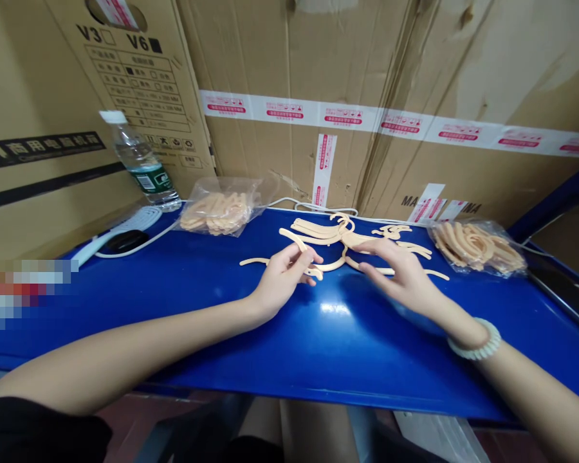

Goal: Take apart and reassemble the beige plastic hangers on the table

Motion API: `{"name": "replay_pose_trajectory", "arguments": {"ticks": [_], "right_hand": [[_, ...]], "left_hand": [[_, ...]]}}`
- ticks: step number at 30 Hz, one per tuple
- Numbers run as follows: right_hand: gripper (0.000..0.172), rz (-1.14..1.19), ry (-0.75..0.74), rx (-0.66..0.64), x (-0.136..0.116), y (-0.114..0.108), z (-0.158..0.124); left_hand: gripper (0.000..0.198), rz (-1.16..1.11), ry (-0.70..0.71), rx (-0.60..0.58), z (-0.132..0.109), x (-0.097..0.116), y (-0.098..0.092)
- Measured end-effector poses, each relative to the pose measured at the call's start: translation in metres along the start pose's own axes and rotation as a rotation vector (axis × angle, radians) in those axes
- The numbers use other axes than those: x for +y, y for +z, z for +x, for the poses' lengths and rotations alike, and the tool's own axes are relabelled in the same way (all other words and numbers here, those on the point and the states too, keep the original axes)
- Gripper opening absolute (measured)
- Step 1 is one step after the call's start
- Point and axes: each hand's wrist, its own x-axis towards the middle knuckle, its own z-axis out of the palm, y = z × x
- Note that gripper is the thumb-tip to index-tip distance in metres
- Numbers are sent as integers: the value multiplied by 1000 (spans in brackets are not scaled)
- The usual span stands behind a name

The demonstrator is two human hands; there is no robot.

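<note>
My left hand (277,283) is closed around a curved beige hanger arm (293,238), whose far end sticks up past the thumb and whose lower end shows below the fingers. Behind the fingers, a beige clothes hanger (336,264) lies on the blue table, its hook pointing away from me. Above the right half of that hanger, my right hand (408,276) hovers with fingers apart and nothing in them. Farther back is a pile of beige hangers (318,229), partly hidden by my right hand. Small beige hanger pieces (392,231) lie right of the pile.
Clear bags of beige parts rest on both sides, a left bag (219,212) and a right bag (480,247). At the back left stand a water bottle (145,164) and a pale-handled brush (125,225). A white cable (280,201) runs along cardboard boxes (280,148).
</note>
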Motion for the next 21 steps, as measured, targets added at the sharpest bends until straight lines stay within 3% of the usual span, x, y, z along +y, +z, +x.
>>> {"name": "replay_pose_trajectory", "arguments": {"ticks": [3,8,14,21], "right_hand": [[21,-339,-2,-56,44,-10,-3],[11,-373,52,-134,86,-8,-5],[10,-346,116,-70,86,3,0],[21,-182,213,-36,78,-15,-2]], "left_hand": [[32,-58,-28,74,5,6,-4],[16,-222,-165,201,12,22,-6],[35,-129,-150,171,11,26,-13],[43,10,0,156,12,14,-44]]}}
